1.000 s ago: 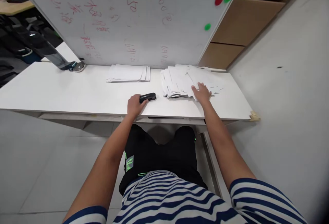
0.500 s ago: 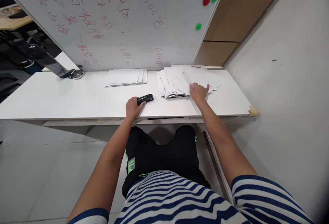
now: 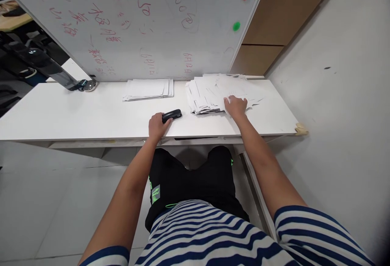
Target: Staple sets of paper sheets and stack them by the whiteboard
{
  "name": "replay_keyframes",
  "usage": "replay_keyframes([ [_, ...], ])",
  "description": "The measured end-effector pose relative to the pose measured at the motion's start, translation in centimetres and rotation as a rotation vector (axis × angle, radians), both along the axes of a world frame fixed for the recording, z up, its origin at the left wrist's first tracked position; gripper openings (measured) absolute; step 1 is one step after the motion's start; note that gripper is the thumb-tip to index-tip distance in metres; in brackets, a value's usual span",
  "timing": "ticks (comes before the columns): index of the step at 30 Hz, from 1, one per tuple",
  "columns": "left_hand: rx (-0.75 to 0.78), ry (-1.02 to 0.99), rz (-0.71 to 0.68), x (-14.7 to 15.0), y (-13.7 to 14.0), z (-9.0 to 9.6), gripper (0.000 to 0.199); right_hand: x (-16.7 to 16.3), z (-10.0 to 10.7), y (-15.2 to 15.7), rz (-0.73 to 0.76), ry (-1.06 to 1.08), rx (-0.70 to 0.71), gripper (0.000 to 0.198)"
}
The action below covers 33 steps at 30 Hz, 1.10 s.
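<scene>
My left hand point(image 3: 157, 125) is closed around the rear part of a black stapler point(image 3: 172, 115), which lies on the white desk with its front end pointing right. On the right, my right hand point(image 3: 236, 106) is at the front edge of a loose, uneven pile of white papers point(image 3: 207, 93). Its fingers are curled down onto the top sheets and seem to grip paper there; the fingertips are partly hidden. A neater stack of white papers point(image 3: 149, 89) lies farther left, behind the stapler.
A whiteboard point(image 3: 170, 46) with red writing and round magnets stands along the back of the desk point(image 3: 76, 115). Brown boxes point(image 3: 274, 26) are behind it at right, beside a wall. A dark transparent bottle point(image 3: 61, 75) lies tilted at the far left.
A sheet that bulged up behind my right hand now lies flatter on the pile. My left hand keeps its hold on the stapler. The view has shifted slightly.
</scene>
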<state>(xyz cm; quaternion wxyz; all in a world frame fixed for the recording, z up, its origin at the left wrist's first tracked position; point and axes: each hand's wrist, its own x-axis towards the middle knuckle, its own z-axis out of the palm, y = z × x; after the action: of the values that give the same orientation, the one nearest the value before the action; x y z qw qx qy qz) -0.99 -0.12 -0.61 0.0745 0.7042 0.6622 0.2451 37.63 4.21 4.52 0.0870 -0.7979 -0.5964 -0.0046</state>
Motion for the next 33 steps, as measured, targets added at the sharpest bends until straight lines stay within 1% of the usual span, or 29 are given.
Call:
replay_keyframes([
  [3,0.002,-0.001,-0.004,0.0,0.1,-0.1,0.044,-0.2,-0.1,-0.1,0.002,0.012,0.015,0.051],
  [7,0.001,0.003,-0.012,-0.1,0.1,-0.2,0.045,-1.0,-0.6,-0.2,-0.033,0.031,0.023,0.053],
  [11,-0.004,-0.010,-0.014,-0.1,0.1,-0.2,0.044,-1.6,-1.1,-0.3,-0.004,-0.007,0.025,0.053],
  [19,-0.009,-0.018,-0.006,0.0,0.0,0.0,0.042,-1.7,-1.0,-0.1,0.020,-0.036,-0.018,0.052],
  [23,-0.012,-0.019,-0.016,0.0,0.1,-0.1,0.042,-1.9,-0.7,0.0,0.014,-0.039,-0.093,0.044],
  [26,-0.007,-0.017,-0.010,0.0,0.1,-0.2,0.042,-2.0,-0.6,-0.3,0.034,-0.062,-0.133,0.048],
  [30,-0.007,-0.013,-0.001,0.0,0.1,-0.1,0.041,-2.1,-0.8,-0.9,0.090,-0.112,-0.144,0.058],
  [33,-0.006,-0.010,0.003,0.1,0.1,-0.1,0.042,-2.1,-1.0,-1.3,0.100,-0.103,-0.140,0.055],
])
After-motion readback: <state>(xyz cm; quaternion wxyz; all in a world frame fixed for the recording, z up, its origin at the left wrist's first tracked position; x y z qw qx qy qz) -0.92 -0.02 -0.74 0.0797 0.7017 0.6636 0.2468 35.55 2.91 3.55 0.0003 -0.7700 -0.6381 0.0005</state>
